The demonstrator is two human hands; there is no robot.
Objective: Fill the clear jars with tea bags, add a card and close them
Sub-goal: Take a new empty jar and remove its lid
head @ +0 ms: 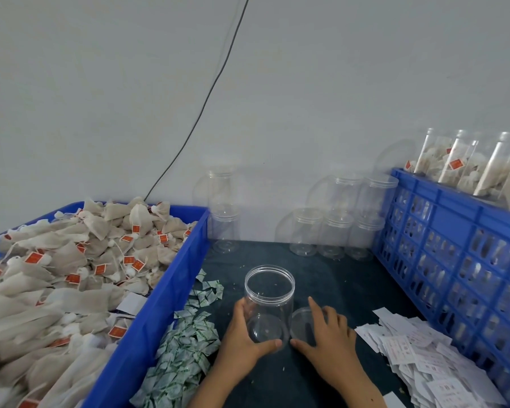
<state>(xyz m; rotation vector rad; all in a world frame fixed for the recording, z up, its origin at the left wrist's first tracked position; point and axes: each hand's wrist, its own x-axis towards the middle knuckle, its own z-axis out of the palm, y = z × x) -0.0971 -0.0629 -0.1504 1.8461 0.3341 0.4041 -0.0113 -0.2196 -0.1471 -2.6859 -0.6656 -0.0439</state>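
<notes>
Left hand (245, 334) gripped the empty clear jar (269, 301) upright on the mat; right hand (324, 334) lay spread on its lid (305, 325) just beside (filling not started, I judged); next needs tea bags (71, 260) from the left bin.

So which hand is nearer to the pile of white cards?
Right. The right hand rests on the clear lid, just left of the white cards. The left hand holds the open jar, farther left.
</notes>
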